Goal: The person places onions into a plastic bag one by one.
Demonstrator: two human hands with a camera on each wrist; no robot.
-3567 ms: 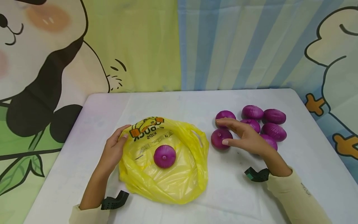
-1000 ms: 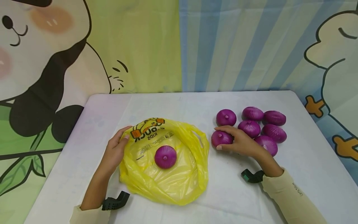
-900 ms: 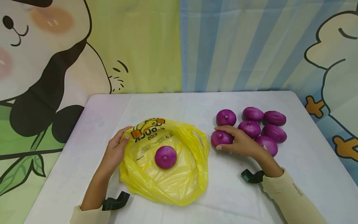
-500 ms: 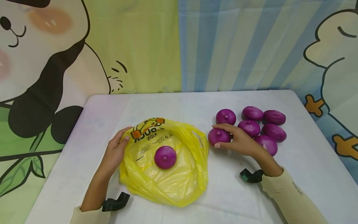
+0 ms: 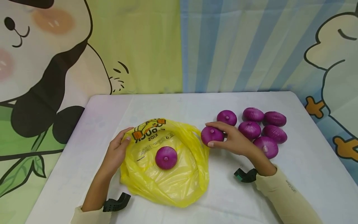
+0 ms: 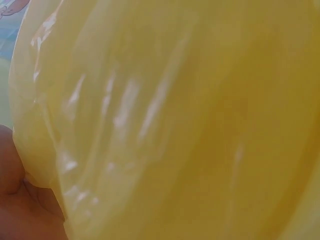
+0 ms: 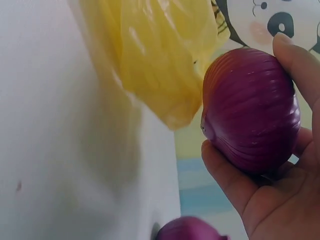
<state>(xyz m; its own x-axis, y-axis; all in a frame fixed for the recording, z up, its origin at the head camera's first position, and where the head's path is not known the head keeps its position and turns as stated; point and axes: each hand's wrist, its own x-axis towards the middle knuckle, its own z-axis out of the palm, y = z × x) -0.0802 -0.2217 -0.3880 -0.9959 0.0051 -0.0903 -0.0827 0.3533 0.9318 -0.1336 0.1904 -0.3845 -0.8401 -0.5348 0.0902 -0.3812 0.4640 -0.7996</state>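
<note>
As the head view showed, the left hand [image 5: 115,153] held the yellow bag [image 5: 179,194]; the right hand [image 5: 236,140] had brought its gripped purple onion [image 5: 211,136] to the bag's edge, nearer the inner onion [image 5: 166,158]. Left wrist showed mostly yellow bag; right wrist, the purple onion raised.

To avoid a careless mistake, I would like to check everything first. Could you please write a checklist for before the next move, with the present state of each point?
1. Right grip secure on the held onion: ok, thumb and fingers are around it.
2. Held onion clear of the table: ok, the right wrist view shows it raised.
3. Left grip holding the bag: ok, at its left edge.
4. Bag mouth open: ok, the inner onion is visible.
5. Held onion over the middle of the mouth: not ok, it is at the bag's right edge.
6. Held onion not touching the bag: cannot tell.
</note>
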